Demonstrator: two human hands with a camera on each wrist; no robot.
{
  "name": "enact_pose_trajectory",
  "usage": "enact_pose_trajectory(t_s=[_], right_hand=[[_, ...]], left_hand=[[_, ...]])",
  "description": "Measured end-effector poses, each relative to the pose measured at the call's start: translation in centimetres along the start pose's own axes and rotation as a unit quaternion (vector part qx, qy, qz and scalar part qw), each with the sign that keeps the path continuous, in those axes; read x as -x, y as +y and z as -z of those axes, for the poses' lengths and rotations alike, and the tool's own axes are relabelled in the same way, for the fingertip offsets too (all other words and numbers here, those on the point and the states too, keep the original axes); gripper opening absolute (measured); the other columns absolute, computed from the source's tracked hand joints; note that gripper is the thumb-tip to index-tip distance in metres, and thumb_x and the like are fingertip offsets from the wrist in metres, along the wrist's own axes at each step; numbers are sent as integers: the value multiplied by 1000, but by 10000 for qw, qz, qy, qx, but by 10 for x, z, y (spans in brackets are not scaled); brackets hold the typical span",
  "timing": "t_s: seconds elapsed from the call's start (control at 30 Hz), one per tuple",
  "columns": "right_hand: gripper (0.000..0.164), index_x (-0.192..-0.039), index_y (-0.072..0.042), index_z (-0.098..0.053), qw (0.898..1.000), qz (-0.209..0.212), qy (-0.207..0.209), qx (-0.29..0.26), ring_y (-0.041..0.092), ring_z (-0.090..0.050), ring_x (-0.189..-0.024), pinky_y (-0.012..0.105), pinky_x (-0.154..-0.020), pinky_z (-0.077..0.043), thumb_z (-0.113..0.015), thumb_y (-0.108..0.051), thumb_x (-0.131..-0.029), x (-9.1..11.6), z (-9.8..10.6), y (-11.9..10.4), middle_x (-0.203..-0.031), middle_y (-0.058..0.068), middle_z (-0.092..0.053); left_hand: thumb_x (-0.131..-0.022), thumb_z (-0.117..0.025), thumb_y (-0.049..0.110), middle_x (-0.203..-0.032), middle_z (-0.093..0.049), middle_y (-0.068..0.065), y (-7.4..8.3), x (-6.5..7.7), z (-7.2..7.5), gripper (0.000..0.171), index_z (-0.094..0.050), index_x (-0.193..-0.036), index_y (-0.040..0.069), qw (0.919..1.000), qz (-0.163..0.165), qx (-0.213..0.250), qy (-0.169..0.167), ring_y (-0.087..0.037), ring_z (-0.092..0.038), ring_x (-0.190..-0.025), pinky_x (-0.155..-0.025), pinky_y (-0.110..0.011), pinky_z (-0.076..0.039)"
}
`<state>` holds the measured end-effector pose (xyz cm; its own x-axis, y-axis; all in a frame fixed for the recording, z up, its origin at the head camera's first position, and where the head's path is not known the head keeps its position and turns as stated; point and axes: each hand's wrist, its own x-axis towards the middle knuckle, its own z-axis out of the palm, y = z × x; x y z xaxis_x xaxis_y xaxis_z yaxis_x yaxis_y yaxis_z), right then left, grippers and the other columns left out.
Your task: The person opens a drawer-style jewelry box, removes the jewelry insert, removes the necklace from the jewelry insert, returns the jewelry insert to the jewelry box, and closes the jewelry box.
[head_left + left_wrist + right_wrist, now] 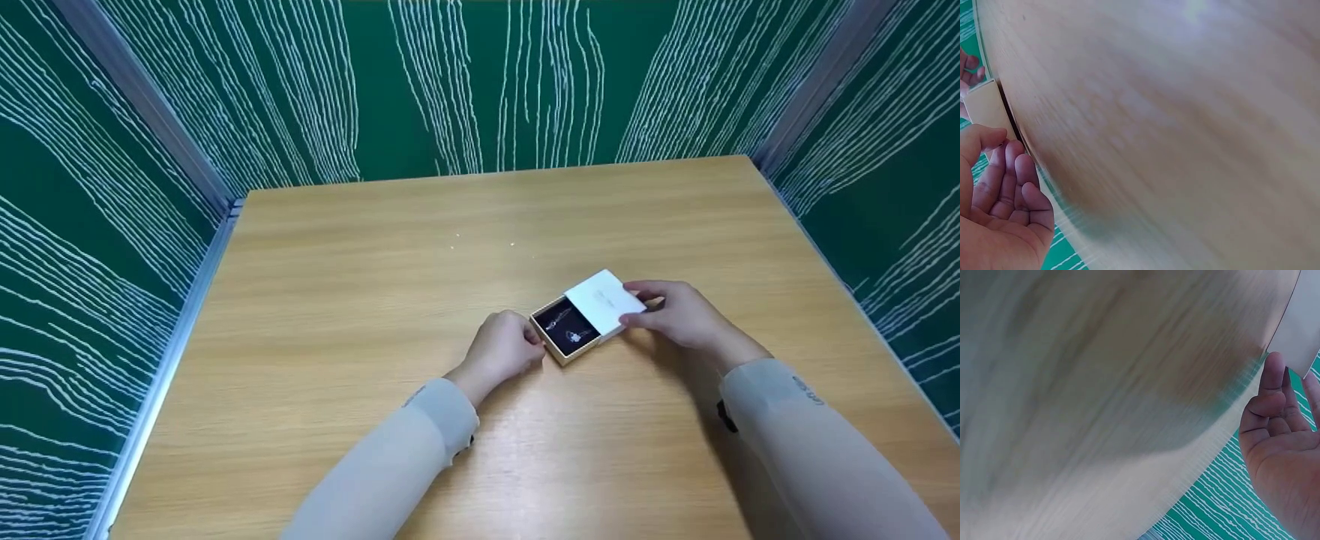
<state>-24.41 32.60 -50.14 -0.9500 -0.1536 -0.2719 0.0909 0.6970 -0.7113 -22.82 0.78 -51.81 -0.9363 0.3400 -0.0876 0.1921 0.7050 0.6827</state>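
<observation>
Small box on the wooden table (337, 285), right of the middle, between my two hands. Its white cover (602, 298) lies toward my right; the drawer (558, 354) stands part-way out on the left side. Drawer lining dark; on it, two shiny trinkets, a thin one (557, 319) and a rounder one (576, 337).

Right hand (679, 315): thumb and fingers spread across the right end of the cover, gripping it by its edges. Left hand (504, 345): at the drawer's outer end, fingers curled, thumb tip close to the forefinger; cannot tell whether they pinch anything. Hands apart from each other.

Surroundings: light sleeves (397, 465) on both my arms; a few white specks (512, 244) on the table beyond the box; green walls (375, 112) with wavy white lines.
</observation>
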Motion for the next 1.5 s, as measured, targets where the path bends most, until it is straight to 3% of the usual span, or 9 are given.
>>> enact_pose_trajectory(t_s=[0.3,0.57,1.3,1.5], right_hand=[[78,-168,-15,-54,10000,-39,-41,-39,45,-52,-146,66,-126,-37,-85,-42,-102,-1,0,0,-167,24,-55],[74,-166,-9,-56,9999,131,26,-22,47,-56,-143,60,-123,-42,-84,-35,-103,2,1,-1,-163,27,-58],[77,-168,-14,-54,9999,-65,-65,-124,45,-51,-148,64,-128,-35,-85,-39,-102,-1,1,1,-167,23,-54],[78,-168,-12,-55,10000,5,-27,-91,44,-55,-144,60,-124,-40,-86,-39,-101,0,1,-1,-166,25,-56]], left_hand=[[-96,-84,14,-86,-83,2,1,2,0,12,-86,-84,12,9999,131,86,-63,-8,-65,-75,-81,-26,-59],[-96,-81,13,-82,-79,5,1,3,2,16,-85,-81,12,9998,84,142,-79,-5,-61,-65,-69,-20,-51],[-96,-82,14,-90,-81,4,0,5,4,13,-87,-84,12,9998,127,19,-117,-7,-61,-78,-78,-23,-54],[-96,-82,14,-88,-81,4,1,6,4,15,-87,-82,12,9999,108,40,-95,-6,-59,-76,-75,-21,-53]])
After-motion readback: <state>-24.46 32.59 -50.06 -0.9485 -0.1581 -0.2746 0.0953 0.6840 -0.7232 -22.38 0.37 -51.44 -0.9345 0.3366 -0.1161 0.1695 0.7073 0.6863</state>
